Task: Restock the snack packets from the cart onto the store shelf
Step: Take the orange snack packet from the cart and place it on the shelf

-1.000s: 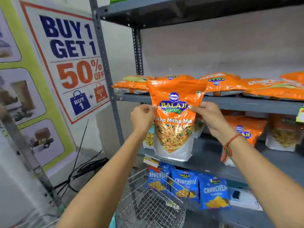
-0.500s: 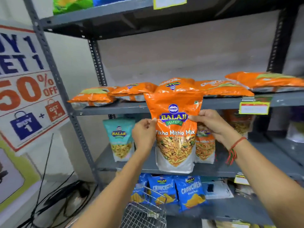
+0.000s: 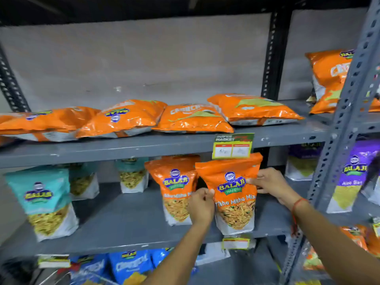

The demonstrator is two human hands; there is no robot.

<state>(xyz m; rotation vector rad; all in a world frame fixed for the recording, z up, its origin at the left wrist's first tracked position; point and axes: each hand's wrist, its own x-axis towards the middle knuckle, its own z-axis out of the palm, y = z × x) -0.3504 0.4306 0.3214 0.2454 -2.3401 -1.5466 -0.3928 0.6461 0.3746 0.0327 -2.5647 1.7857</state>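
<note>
An orange Balaji "Tikha Mitha Mix" packet (image 3: 234,194) stands upright at the front edge of the grey middle shelf (image 3: 127,227). My left hand (image 3: 200,205) pinches its left edge and my right hand (image 3: 271,184) grips its right edge. A matching orange packet (image 3: 174,188) stands just to its left, partly behind my left hand. The cart shows only as a bit of wire (image 3: 53,274) at the bottom left.
Teal packets (image 3: 41,200) stand at the shelf's left. Orange bags (image 3: 127,118) lie flat on the shelf above, with a price tag (image 3: 233,146) on its edge. Blue packets (image 3: 131,266) fill the shelf below. A grey upright (image 3: 345,120) and purple packets (image 3: 351,173) are at right.
My view has swung right and closer to the shelves. Both hands have carried the orange packet down and right, in under the upper shelf, beside the matching packet.
</note>
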